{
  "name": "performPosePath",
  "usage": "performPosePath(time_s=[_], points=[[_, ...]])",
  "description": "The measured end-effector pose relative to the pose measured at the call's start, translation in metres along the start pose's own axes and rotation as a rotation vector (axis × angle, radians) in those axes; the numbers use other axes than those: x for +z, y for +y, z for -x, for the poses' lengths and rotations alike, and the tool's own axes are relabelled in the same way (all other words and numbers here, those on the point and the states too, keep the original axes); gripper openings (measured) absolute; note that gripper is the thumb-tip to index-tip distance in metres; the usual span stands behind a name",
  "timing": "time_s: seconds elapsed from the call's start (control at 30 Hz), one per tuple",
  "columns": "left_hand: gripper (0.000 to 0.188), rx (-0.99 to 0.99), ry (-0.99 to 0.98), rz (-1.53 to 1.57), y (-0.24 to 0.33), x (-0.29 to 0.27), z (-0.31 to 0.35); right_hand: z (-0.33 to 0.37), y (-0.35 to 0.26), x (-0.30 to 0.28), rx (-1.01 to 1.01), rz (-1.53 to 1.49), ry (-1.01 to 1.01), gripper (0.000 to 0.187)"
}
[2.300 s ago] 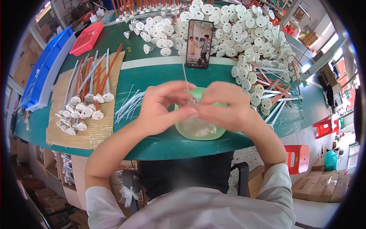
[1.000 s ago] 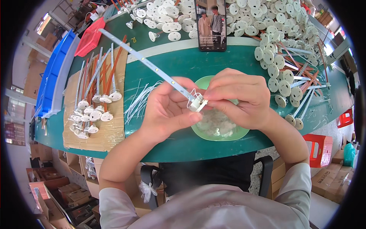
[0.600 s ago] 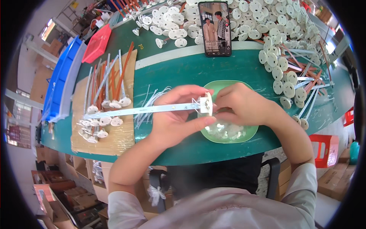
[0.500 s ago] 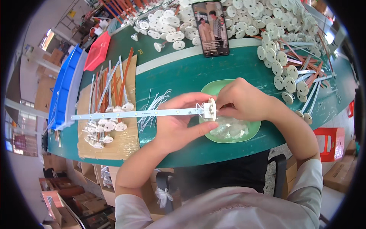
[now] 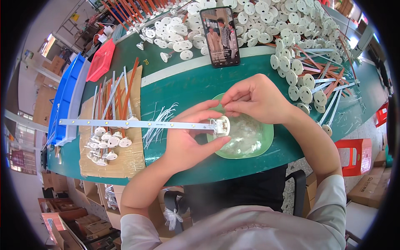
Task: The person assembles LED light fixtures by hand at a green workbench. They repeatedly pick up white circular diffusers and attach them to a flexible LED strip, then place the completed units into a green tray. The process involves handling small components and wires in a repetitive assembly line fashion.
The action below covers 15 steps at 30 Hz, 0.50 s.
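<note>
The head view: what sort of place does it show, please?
Probably an assembly workshop: a green worktable bears a heap of white disc-ended parts, and the left hand holds a disc-ended strip.

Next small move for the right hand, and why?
Probably bring the right hand to the round white plastic cap: the left hand holds the long thin silvery strip with that cap's face turned rightward, and the right fingers are pinched close by. Whether they grip anything, I can't tell.
</note>
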<state>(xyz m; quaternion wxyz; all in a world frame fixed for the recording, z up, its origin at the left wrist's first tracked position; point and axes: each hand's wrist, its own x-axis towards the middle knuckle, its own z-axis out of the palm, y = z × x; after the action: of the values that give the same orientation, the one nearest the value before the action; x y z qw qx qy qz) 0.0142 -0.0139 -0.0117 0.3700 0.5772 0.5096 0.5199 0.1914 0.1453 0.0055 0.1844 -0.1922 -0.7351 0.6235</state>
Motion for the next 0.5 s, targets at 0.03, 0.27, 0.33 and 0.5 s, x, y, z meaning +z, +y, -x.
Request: performPosePath(time_s=[0.03,0.27,0.33,0.5], points=[[0.046,0.008,0.006,-0.019,0.0001,-0.0006,0.0000,-0.0005,-0.0009,-0.0003,0.003,-0.008,0.008,0.010],[0.045,-0.015,-0.001,-0.074,0.0025,-0.0017,-0.0017,0.0001,-0.0056,-0.0026,0.067,0.184,-0.094,0.011],[0.046,-0.022,-0.016,-0.088,0.0047,-0.0011,-0.0018,-0.0002,-0.0025,-0.0031,-0.037,0.257,-0.089,0.011],[0.047,-0.011,-0.024,-0.109,0.0052,0.0015,-0.0015,0.0009,-0.0039,0.0004,-0.076,0.225,0.008,0.011]])
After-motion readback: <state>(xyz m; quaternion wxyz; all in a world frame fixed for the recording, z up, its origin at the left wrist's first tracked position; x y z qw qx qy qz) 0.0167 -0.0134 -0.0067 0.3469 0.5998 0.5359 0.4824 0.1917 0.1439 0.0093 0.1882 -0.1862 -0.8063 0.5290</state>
